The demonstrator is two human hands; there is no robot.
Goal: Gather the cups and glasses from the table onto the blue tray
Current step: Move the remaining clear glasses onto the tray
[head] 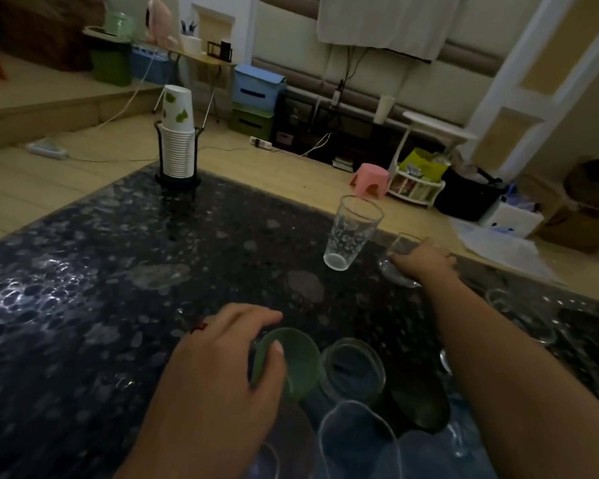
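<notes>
My left hand (222, 368) grips a green cup (296, 361) at its rim, low in the middle of the view. Beside it stand a clear glass (355, 369), a dark green cup (421, 406) and a tall clear glass (357, 440), over the blue tray (433, 451), whose edges are mostly hidden. My right hand (424, 262) reaches across the dark speckled table (118, 288) and closes on a short clear glass (395, 261) near the far edge. A tall clear tumbler (351, 233) stands just left of that hand, untouched.
A stack of paper cups in a black holder (177, 140) stands at the table's far left corner. More clear glasses (502, 300) sit at the right of the table. Beyond the table are a pink stool (370, 179), storage boxes (256, 88) and floor cables.
</notes>
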